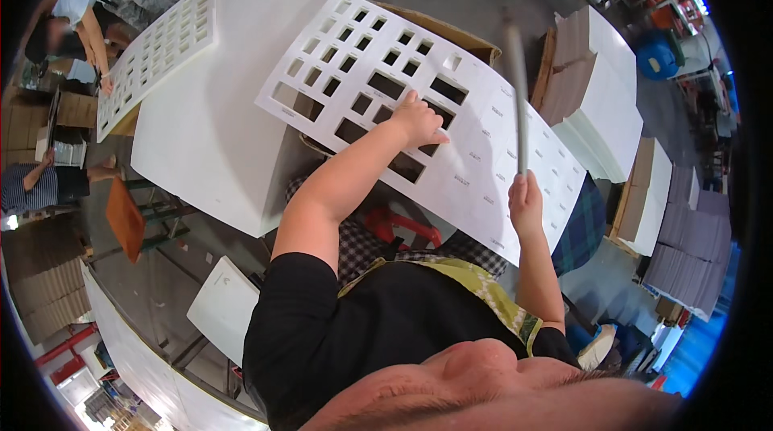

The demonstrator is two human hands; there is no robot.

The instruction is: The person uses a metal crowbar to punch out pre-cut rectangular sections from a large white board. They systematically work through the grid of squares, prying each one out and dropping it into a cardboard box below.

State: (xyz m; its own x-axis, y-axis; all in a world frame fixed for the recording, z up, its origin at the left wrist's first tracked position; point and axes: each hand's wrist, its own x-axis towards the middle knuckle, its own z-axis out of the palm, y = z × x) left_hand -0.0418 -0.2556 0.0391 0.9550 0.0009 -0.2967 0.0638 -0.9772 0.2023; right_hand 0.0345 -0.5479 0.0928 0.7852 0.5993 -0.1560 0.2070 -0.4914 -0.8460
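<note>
A large white board lies slanting across in front of me, with rows of rectangular cutouts through its left and middle part. Its right part is still solid, with small printed marks. My left hand is at the cutouts near the middle, fingers bent over the strips between them; the fingertips are partly hidden. Upright in my right hand, over the right part of the board, is a long grey rod, gripped near its lower end. The rod's upper end is blurred and rises past the board's far edge.
A big white stack stands left of the board, with another cutout board on it. A person reaches to that board. Stacked sheets stand at right on pallets. An orange-brown stool is at left.
</note>
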